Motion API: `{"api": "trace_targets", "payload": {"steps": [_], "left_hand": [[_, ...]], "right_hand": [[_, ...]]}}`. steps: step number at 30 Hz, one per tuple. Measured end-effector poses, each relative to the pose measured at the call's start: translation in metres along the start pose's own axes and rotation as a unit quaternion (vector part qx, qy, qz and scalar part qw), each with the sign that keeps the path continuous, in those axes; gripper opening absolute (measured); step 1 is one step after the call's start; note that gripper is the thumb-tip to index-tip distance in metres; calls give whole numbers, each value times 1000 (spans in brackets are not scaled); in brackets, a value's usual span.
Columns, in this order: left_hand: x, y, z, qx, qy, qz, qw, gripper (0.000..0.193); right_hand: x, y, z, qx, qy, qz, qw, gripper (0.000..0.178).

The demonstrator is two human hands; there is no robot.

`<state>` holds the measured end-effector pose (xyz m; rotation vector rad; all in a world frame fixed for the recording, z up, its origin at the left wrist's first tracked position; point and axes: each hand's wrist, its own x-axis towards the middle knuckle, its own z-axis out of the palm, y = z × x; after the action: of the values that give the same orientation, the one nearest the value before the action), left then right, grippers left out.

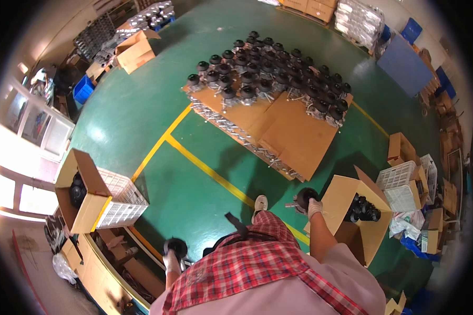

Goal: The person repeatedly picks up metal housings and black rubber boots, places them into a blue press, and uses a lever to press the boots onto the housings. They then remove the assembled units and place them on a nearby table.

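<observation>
My left hand (171,261), in a white glove, is closed on a metal part with a round black cap (175,247), low at my left side. A similar black-capped metal part (305,197) is gripped in my gloved right hand (315,208), held out to the right beside an open carton (335,202). Its silvery end points left. Ahead of me, many such capped parts (264,85) stand upright in close rows on the far portion of a cardboard sheet (294,139). Under that sheet, metal ends of more parts show along the stack's edge.
More black pieces (363,209) lie inside the right carton. At left, another open carton (92,210) with black items rests against a white crate (125,197). A workbench (102,273) stands close on my left. Crates (399,181) and boxes line the right side. Yellow lines (210,170) cross the green floor.
</observation>
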<state>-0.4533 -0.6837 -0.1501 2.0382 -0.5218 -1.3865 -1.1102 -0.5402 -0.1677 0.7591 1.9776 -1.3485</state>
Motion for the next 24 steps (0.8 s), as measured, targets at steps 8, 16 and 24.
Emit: {"api": "trace_targets", "payload": {"steps": [8, 16, 24], "left_hand": [[9, 188, 339, 94, -165, 59, 980, 48], [60, 185, 674, 188, -277, 46, 941, 44], [52, 190, 907, 177, -283, 20, 942, 46]], "right_hand": [[54, -141, 105, -107, -79, -104, 986, 60], [191, -229, 238, -333, -100, -257, 902, 57], [279, -336, 376, -457, -52, -285, 841, 64]]}}
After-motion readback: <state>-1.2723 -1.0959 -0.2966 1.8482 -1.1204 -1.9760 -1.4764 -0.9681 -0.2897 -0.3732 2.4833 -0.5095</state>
